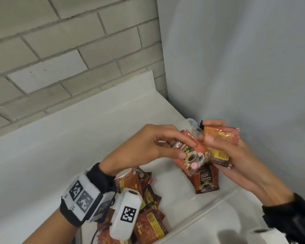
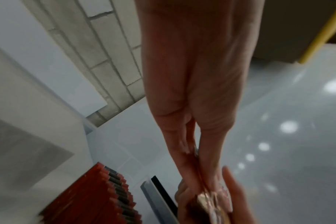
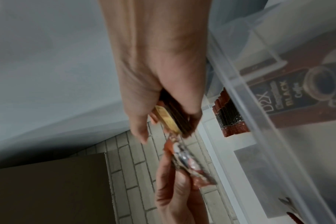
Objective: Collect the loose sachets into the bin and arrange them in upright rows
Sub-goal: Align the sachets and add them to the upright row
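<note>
Nearest, bottom of head view: loose pile of sachets (image 1: 148, 213) lying flat and jumbled in the clear bin (image 1: 197, 224), partly hidden by the L wrist camera (image 1: 125, 215) and its strap. Further in, same bin: upright row of sachets (image 1: 207, 180) w/ "D2X Black Coffee" front facing the viewer; seen edge-on in the L wrist view (image 2: 98, 195) and through the bin wall (image 3: 246, 97) in the R wrist view. Above the row, both hands raised over the bin. Left hand (image 1: 148, 147): grip pinching one red sachet (image 1: 192, 152), thumb on front, fingers behind, sachet tilted. Right hand (image 1: 236, 155): grip curled round a small stack of sachets (image 1: 220, 143), yellow-printed backs showing; the tilted sachet meets the stack's edge. Beyond: white tabletop (image 1: 69, 138), brick wall (image 1: 69, 50) behind, plain grey wall (image 1: 245, 59) on R.
</note>
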{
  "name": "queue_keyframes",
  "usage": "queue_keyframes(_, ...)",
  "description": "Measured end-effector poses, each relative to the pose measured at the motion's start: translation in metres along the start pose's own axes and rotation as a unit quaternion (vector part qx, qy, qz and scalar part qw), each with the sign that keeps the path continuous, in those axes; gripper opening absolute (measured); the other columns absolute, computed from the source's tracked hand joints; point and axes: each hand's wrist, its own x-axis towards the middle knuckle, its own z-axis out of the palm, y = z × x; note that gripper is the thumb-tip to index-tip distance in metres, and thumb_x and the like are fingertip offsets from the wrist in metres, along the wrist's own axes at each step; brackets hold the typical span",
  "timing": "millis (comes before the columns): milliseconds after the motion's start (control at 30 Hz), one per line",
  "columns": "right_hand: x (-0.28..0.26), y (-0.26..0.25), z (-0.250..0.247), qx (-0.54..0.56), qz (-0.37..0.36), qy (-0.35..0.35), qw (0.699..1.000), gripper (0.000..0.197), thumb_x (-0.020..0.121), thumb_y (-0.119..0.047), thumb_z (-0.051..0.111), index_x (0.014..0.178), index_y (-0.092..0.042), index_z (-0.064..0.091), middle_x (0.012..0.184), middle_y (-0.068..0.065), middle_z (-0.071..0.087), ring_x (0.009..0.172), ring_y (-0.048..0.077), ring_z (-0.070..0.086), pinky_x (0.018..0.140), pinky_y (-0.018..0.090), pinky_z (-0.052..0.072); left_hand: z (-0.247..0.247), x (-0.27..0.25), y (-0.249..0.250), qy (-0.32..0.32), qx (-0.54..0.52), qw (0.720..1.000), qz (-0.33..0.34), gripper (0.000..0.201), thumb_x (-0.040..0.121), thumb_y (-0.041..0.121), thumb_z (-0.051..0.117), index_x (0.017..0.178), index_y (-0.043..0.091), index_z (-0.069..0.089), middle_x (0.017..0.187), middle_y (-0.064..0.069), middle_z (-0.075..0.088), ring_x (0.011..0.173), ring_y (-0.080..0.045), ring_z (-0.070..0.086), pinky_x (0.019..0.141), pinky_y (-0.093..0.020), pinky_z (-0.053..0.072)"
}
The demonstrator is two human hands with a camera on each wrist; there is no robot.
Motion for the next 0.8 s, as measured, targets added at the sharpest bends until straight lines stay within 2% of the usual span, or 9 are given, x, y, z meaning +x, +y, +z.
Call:
queue_keyframes(67,0.002,-0.001,-0.002,0.045,-0.049,0.038,0.997,0.049,0.057,-0.027,0.087,0.101,-0.022,0.066,0.082,0.006,0.066,0.073,0.017,0.067,0.068,0.028,0.057,0.003,0.003,-0.002,-0.056,0.064,0.996,0.021,0.029,0.081,0.012,0.073,0.110,0.014,0.072,0.098,-0.010,0.064,0.089,-0.025,0.060,0.079,-0.038,0.050)
queue_keyframes(167,0.002,-0.001,-0.006,0.079,-0.078,0.090,0.990,0.031,0.072,-0.028,0.072,0.102,-0.023,0.063,0.082,0.005,0.063,0.074,0.017,0.064,0.076,0.028,0.057,0.023,0.010,-0.008,-0.148,0.165,0.973,0.062,0.029,0.083,0.015,0.072,0.112,0.015,0.072,0.089,-0.003,0.058,0.077,-0.011,0.052,0.069,-0.014,0.038)
queue_keyframes(233,0.001,-0.001,-0.006,0.074,-0.079,0.106,0.988,0.025,0.077,-0.027,0.065,0.101,-0.023,0.063,0.082,0.005,0.063,0.076,0.017,0.064,0.081,0.029,0.056,0.041,0.016,-0.014,-0.191,0.214,0.953,0.093,0.030,0.084,0.013,0.070,0.114,0.013,0.071,0.085,-0.003,0.051,0.071,-0.005,0.043,0.066,-0.011,0.033)
queue_keyframes(300,0.000,-0.001,-0.005,0.071,-0.077,0.113,0.988,0.027,0.075,-0.030,0.068,0.101,-0.024,0.065,0.084,0.005,0.064,0.077,0.017,0.065,0.086,0.031,0.054,0.055,0.022,-0.020,-0.214,0.267,0.932,0.118,0.030,0.086,0.013,0.068,0.116,0.011,0.069,0.083,-0.001,0.044,0.068,-0.005,0.036,0.062,-0.016,0.034)
queue_keyframes(367,0.000,-0.001,-0.005,0.075,-0.077,0.115,0.987,0.034,0.070,-0.034,0.073,0.102,-0.024,0.065,0.085,0.005,0.065,0.079,0.017,0.066,0.088,0.032,0.054,0.063,0.028,-0.025,-0.203,0.343,0.903,0.160,0.025,0.086,0.012,0.067,0.110,0.011,0.072,0.081,0.003,0.037,0.068,-0.007,0.033,0.056,-0.025,0.038)
queue_keyframes(433,0.000,-0.002,-0.005,0.081,-0.080,0.115,0.987,0.035,0.071,-0.034,0.073,0.103,-0.024,0.064,0.085,0.005,0.064,0.078,0.017,0.065,0.084,0.030,0.055,0.069,0.031,-0.031,-0.171,0.392,0.881,0.203,0.019,0.080,0.009,0.071,0.099,0.010,0.075,0.076,0.003,0.035,0.069,-0.010,0.033,0.053,-0.028,0.038)
queue_keyframes(533,0.001,-0.001,-0.006,0.094,-0.078,0.115,0.986,0.030,0.076,-0.031,0.069,0.104,-0.022,0.062,0.082,0.005,0.064,0.076,0.017,0.064,0.079,0.029,0.056,0.074,0.034,-0.041,-0.132,0.426,0.866,0.228,0.021,0.078,0.013,0.072,0.099,0.015,0.075,0.078,-0.003,0.051,0.080,-0.018,0.043,0.063,-0.029,0.035)
queue_keyframes(667,0.001,-0.002,-0.003,0.110,-0.075,0.107,0.985,0.044,0.067,-0.036,0.078,0.106,-0.020,0.063,0.083,0.006,0.064,0.076,0.016,0.065,0.082,0.030,0.056,0.077,0.034,-0.050,-0.126,0.460,0.850,0.222,0.020,0.082,0.018,0.069,0.102,0.019,0.074,0.088,-0.004,0.055,0.090,-0.020,0.043,0.069,-0.032,0.038)
queue_keyframes(800,0.000,-0.004,0.000,0.122,-0.057,0.106,0.985,0.028,0.082,-0.028,0.058,0.107,-0.016,0.059,0.080,0.007,0.062,0.071,0.017,0.062,0.081,0.030,0.056,0.081,0.034,-0.054,-0.120,0.486,0.838,0.217,0.020,0.084,0.021,0.065,0.101,0.020,0.074,0.096,-0.006,0.056,0.095,-0.024,0.047,0.073,-0.035,0.038)
